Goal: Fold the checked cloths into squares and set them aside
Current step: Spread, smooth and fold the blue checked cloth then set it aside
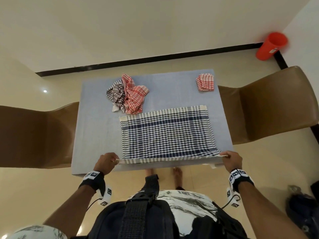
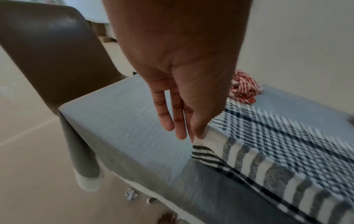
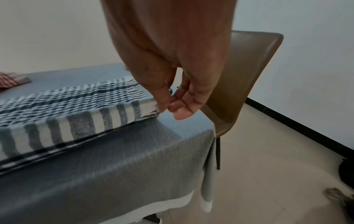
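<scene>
A navy-and-white checked cloth (image 1: 167,133) (image 2: 277,144) (image 3: 72,104) lies spread on the table with the grey-blue tablecloth (image 1: 96,128). My left hand (image 1: 106,162) (image 2: 195,136) pinches its near left corner, and my right hand (image 1: 229,157) (image 3: 166,109) pinches its near right corner, lifting the near edge slightly off the table. A crumpled heap of red and dark checked cloths (image 1: 126,94) (image 2: 243,87) lies at the back middle. One folded red checked square (image 1: 205,82) (image 3: 9,80) sits at the back right corner.
Brown chairs stand on the left (image 1: 34,135) (image 2: 47,53) and the right (image 1: 269,104) (image 3: 249,72) of the table. An orange bin (image 1: 271,46) is on the floor by the far wall. A dark bag (image 1: 302,209) lies on the floor at right.
</scene>
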The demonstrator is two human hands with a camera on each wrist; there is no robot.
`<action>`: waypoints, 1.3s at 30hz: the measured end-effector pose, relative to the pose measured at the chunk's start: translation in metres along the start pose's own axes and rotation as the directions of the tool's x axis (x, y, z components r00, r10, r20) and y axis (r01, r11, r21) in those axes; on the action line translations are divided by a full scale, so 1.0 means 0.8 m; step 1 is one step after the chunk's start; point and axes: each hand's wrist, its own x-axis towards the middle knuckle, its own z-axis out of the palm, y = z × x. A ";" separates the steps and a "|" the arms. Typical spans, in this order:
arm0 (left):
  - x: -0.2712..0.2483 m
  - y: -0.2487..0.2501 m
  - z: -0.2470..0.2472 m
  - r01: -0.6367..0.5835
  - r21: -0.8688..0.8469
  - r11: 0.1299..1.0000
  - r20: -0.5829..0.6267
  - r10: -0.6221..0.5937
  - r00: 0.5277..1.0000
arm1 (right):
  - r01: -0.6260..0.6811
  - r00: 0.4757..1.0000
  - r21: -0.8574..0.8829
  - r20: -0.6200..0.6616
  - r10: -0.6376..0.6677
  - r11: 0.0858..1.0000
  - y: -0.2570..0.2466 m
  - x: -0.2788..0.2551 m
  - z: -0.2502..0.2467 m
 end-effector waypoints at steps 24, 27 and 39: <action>0.210 0.067 -0.072 0.170 -0.773 0.611 -0.098 -0.380 0.920 | 0.009 0.995 0.100 -0.099 0.000 0.995 -0.157 0.246 0.042; 0.222 0.070 -0.076 0.172 -0.755 0.633 -0.114 -0.385 0.916 | 0.024 0.993 0.058 -0.114 -0.017 0.998 -0.167 0.256 0.047; 0.277 0.051 -0.075 0.260 -0.588 0.766 -0.177 -0.436 0.883 | 0.015 0.994 -0.112 -0.106 -0.027 0.994 -0.203 0.301 0.069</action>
